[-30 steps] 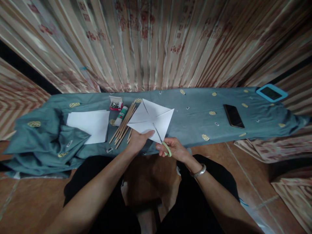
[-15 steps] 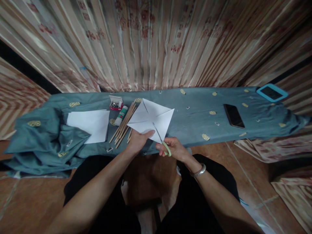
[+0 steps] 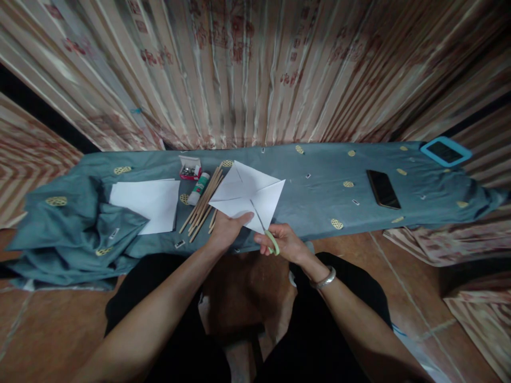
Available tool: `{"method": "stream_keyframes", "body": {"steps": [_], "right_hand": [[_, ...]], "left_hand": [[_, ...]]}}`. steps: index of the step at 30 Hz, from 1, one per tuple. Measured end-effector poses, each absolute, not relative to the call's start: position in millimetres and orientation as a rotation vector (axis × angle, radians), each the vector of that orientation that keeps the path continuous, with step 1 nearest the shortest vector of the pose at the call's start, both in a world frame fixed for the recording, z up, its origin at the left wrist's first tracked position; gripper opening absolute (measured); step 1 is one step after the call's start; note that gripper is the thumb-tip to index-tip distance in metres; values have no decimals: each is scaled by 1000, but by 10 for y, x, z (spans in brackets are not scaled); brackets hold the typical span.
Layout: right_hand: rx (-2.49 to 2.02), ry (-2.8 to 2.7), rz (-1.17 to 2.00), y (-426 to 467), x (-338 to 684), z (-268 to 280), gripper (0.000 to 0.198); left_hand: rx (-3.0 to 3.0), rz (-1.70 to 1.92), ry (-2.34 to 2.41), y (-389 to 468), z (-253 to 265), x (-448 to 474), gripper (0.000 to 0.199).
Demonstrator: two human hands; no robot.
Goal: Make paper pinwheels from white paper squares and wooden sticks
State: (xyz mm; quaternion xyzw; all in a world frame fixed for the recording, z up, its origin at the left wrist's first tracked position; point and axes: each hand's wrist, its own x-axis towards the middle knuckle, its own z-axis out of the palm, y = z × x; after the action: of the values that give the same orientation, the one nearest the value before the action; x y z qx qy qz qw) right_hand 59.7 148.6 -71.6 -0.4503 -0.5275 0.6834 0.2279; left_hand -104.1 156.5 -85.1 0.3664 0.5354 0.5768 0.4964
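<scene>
A square white sheet of paper with slits running in from its corners is pinched at its lower left edge by my left hand, thumb on top. My right hand is closed on a pair of scissors with light green handles. The scissors' blades lie at the lower corner of the sheet and point toward its middle. Just left of the sheet, several thin wooden sticks lie in a loose bundle, close to my left hand.
A glue stick and an open small box of metal pins lie beyond the sticks. A stack of white paper is at left, partly under bunched cloth. A phone and a blue-framed tablet lie at right.
Both hands keep their holds on the paper and the scissors. The paper has shifted very slightly, and the slit near its top looks narrower now.
</scene>
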Motion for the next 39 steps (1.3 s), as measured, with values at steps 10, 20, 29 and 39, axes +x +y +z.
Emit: {"method": "stream_keyframes", "body": {"steps": [10, 20, 29, 39], "right_hand": [[-1288, -1542, 1978, 1447, 722, -643, 48], [-1629, -1855, 1213, 1566, 1691, -583, 47], [-2082, -2052, 181, 1908, 1511, -586, 57], [-1931, -2162, -21, 2042, 1503, -688, 31]], "left_hand": [[929, 1466, 1303, 1606, -862, -1084, 52], [781, 1430, 1203, 1776, -928, -924, 60], [914, 1214, 1144, 1855, -911, -766, 48], [1266, 887, 1319, 1523, -745, -1215, 31]]}}
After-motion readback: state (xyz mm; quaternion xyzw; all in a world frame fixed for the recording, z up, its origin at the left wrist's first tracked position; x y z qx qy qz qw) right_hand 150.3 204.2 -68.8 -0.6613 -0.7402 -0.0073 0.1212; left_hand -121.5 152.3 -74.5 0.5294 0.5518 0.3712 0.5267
